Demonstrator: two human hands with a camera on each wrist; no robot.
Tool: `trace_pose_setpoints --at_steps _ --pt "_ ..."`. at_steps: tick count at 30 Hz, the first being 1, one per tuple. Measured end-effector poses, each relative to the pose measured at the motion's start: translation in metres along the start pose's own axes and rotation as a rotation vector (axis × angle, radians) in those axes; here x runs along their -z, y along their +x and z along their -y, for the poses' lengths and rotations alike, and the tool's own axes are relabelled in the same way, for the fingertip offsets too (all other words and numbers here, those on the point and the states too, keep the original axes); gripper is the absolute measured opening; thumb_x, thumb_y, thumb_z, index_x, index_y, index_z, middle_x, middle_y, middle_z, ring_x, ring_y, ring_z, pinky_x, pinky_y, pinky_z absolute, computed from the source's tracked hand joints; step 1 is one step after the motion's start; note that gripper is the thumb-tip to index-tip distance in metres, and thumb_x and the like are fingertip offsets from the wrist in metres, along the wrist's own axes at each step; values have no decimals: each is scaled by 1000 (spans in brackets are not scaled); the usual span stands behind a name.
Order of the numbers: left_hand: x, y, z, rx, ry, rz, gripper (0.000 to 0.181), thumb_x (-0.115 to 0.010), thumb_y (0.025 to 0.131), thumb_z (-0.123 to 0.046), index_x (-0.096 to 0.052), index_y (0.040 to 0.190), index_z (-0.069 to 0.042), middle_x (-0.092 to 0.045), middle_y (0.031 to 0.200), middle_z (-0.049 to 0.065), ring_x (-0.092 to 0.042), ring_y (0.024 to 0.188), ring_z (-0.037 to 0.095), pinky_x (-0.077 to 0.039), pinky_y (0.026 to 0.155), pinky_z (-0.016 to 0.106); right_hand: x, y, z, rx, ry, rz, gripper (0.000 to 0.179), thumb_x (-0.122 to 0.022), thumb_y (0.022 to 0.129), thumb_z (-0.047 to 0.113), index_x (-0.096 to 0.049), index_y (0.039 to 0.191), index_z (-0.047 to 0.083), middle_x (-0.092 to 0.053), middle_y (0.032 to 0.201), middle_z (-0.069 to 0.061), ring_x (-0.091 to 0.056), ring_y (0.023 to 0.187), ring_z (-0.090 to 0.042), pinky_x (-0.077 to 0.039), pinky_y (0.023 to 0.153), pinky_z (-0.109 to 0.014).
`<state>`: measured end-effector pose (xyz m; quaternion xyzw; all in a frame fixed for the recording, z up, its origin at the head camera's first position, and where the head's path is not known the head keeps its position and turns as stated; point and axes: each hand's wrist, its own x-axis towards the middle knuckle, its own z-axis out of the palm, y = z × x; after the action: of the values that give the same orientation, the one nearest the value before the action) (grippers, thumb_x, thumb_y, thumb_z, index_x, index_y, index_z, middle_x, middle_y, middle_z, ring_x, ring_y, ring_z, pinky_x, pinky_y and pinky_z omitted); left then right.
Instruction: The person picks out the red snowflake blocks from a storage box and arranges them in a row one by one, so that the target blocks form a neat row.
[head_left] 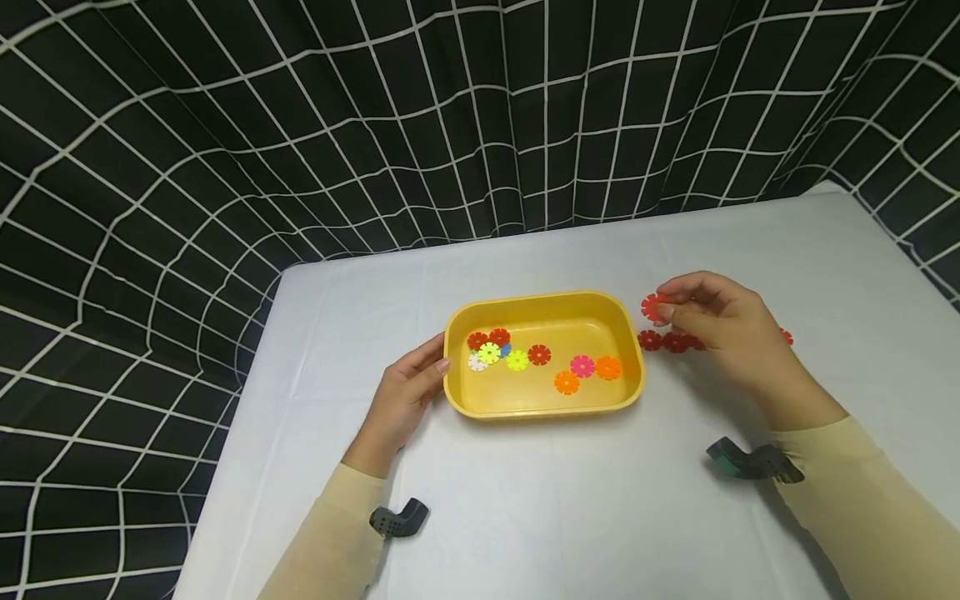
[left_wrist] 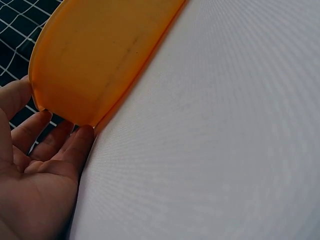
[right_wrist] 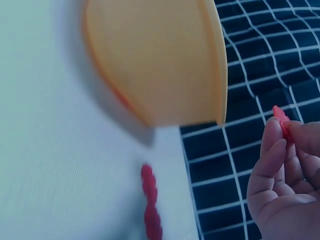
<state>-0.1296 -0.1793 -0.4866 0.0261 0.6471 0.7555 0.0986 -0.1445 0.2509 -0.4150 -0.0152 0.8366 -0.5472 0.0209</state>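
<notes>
A yellow plastic tray [head_left: 543, 408] stands on the white table. My left hand [head_left: 408, 392] grips its left end, thumb on the rim; the left wrist view shows the fingers of that hand [left_wrist: 45, 165] against the tray's outer wall. Between thumb and fingertips, my right hand [head_left: 723, 325] pinches a red notched snowflake disc [head_left: 653, 307] just beyond the tray's right end. The right wrist view shows this disc [right_wrist: 281, 120] nearly edge-on. Below the right hand lies a row of dark red discs [head_left: 663, 341] on the table, partly hidden by the hand.
Inside the tray lie several loose discs: red [head_left: 539, 355], yellow [head_left: 517, 360], white [head_left: 477, 362], blue [head_left: 506, 351], pink [head_left: 582, 367] and orange [head_left: 567, 382]. Another red disc [head_left: 786, 336] shows right of the right hand. A black gridded curtain [head_left: 480, 125] hangs behind the table.
</notes>
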Motion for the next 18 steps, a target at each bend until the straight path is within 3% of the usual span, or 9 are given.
trace_pose_setpoints --at_steps 9,18 --pt "0 -1 0 -7 -2 -5 49 -65 110 -5 -55 158 -1 -57 158 12 -54 146 25 -50 113 36 24 -8 -18 -52 -86 -41 38 -68 110 36 -65 139 12 -70 117 8 -63 101 -19 -60 80 -18" --pt "1 0 1 -8 -6 6 49 -65 110 -6 -55 158 -1 -56 159 13 -54 146 25 -50 114 37 47 -8 -46 -92 -61 -87 39 -69 110 33 -64 141 11 -70 116 12 -67 100 -10 -57 78 -15"
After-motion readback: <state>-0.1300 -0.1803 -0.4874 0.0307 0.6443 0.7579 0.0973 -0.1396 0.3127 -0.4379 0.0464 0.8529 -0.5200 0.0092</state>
